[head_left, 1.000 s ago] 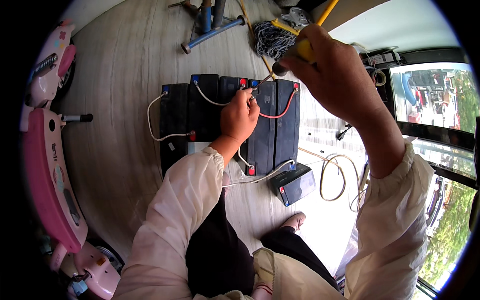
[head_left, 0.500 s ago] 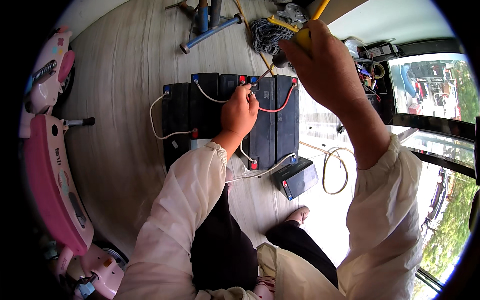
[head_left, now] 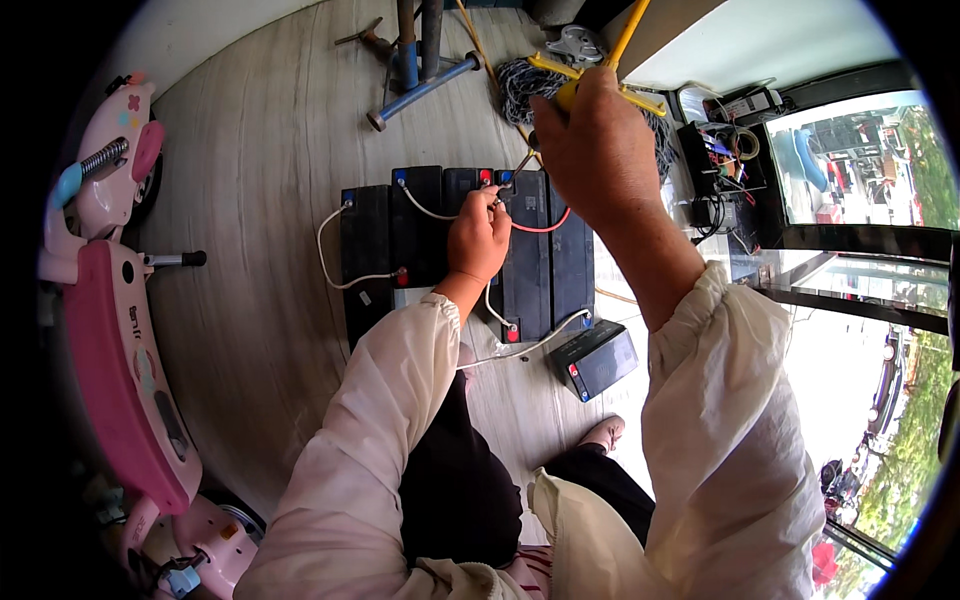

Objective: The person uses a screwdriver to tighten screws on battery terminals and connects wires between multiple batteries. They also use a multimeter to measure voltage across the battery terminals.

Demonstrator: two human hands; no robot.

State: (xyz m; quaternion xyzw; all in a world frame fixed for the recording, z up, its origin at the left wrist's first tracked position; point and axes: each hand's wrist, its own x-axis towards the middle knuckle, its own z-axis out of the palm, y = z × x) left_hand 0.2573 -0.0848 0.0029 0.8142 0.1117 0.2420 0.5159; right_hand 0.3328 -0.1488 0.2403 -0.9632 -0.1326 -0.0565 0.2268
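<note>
Several black batteries (head_left: pixel 525 275) stand side by side on the floor, their terminals marked red and blue. White cables (head_left: pixel 324 252) and a red cable (head_left: pixel 548 228) link terminals. My left hand (head_left: pixel 478 242) is closed in a pinch at the far end of the middle batteries; what lies between its fingertips is too small to make out. In my right hand (head_left: pixel 605 150) is a screwdriver (head_left: pixel 521 166) with a partly yellow handle. Its shaft slants down to a blue-marked terminal beside my left fingertips. The screwdriver's tip is hard to see.
A separate black battery (head_left: pixel 600 358) sits near my foot at the right. Beyond the batteries are a blue metal stand (head_left: pixel 425 92) and a grey mop head (head_left: pixel 520 88). A pink scooter (head_left: pixel 135 370) stands along the left; a box of tools and wires (head_left: pixel 722 160) is at the right.
My right hand has moved left and a little nearer with the screwdriver. My left hand stays pinched at the same terminals. The whole view has shifted slightly.
</note>
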